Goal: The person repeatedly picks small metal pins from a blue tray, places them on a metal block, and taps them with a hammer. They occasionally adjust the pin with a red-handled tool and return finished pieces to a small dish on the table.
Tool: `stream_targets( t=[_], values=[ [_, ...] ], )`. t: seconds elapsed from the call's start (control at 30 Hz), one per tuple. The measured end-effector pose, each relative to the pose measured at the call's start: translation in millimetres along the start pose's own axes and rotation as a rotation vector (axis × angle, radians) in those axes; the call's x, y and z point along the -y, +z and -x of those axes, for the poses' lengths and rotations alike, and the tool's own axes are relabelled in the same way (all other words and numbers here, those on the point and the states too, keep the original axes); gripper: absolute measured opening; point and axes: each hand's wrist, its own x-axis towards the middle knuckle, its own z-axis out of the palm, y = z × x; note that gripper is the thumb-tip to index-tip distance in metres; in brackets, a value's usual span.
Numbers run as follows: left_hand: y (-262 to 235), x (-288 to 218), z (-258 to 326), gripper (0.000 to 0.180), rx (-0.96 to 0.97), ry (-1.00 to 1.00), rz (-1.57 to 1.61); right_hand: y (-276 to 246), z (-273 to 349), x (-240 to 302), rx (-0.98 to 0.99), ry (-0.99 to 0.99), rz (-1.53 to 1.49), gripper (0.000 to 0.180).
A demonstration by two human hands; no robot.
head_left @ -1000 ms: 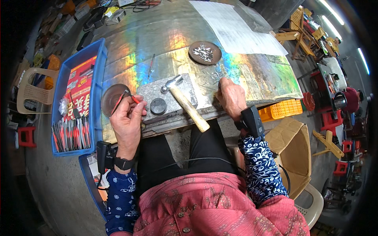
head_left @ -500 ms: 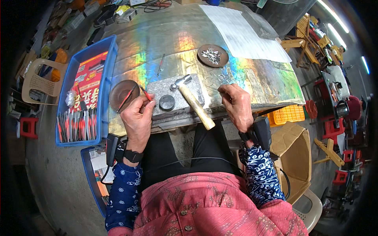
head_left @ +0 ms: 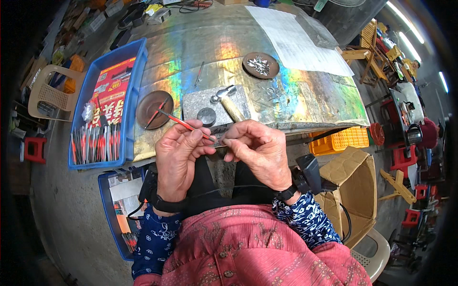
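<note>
Grey floor (head_left: 62,205); beige chair (head_left: 50,97) and red stool (head_left: 35,141) at left; wooden furniture (head_left: 367,32) and glowing tube lights (head_left: 410,46) at upper right.

Pink shirt (head_left: 267,243) (w/ btns (head_left: 228,274)), navy flwr sleeves (head_left: 155,243), blk wristbands (head_left: 286,193).

Workshop indicated: hammer (head_left: 232,109) laid on grey block (head_left: 193,103); small metal pieces (head_left: 258,66) heaped in brown dish (head_left: 273,67); slim red-and-black items (head_left: 97,147) packed in blue tray (head_left: 135,102).

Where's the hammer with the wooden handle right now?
In the head view, the wooden-handled metal hammer lies near the middle, on the grey stone-like block, just right of the round black disc and beyond the right hand.
</note>
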Motion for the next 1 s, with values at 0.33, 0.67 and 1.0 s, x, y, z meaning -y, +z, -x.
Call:
stream_targets(
  t=[0.33,0.67,1.0],
  values=[
    [-3,0,12,0.018,0.043,-0.058,0.183,15,7,-10,-0.009,-0.197,0.161,0.007],
    [-3,1,15,0.018,0.039,-0.092,0.215,23,16,-11,-0.066,-0.088,0.068,0.007],
    [4,5,17,0.019,0.009,-0.018,0.199,32,16,-19,-0.206,-0.218,0.146,0.003]
  ],
)
